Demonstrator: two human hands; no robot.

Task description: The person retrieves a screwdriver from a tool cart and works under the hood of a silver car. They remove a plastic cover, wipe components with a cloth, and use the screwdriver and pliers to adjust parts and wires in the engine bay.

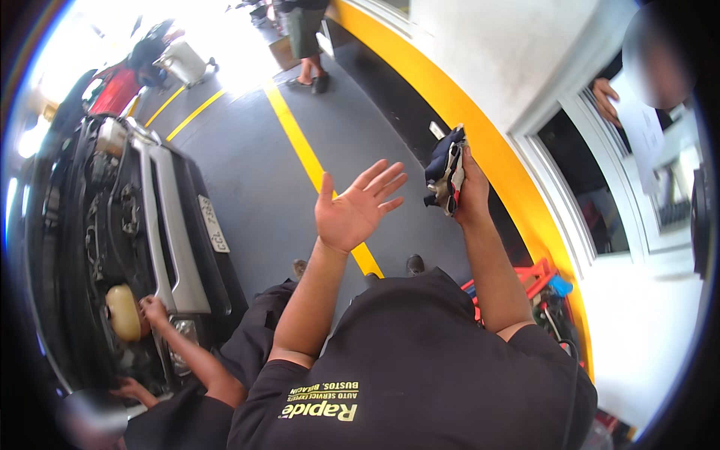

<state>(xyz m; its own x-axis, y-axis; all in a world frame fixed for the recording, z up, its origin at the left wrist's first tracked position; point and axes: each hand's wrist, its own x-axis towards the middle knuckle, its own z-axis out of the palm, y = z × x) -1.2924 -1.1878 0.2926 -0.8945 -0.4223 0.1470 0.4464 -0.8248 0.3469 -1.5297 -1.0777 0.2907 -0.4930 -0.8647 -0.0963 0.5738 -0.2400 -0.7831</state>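
My left hand [360, 206] is raised in the middle with its palm up and its fingers spread, and nothing is in it. To the right of it, my right hand [471, 187] grips a bunched cloth [445, 171] of dark blue and whitish folds with a bit of red. The cloth is held clear of the floor, and its exact kind cannot be told. Part of my right hand's fingers is hidden behind it.
At the left stands a car [174, 225] with its engine bay exposed. A co-worker's hand [154, 311] is by a yellowish reservoir [126, 312] there. Another person [306, 45] stands ahead. A red frame [531, 277] is by the right wall; a person holds paper [637, 135] at the window.
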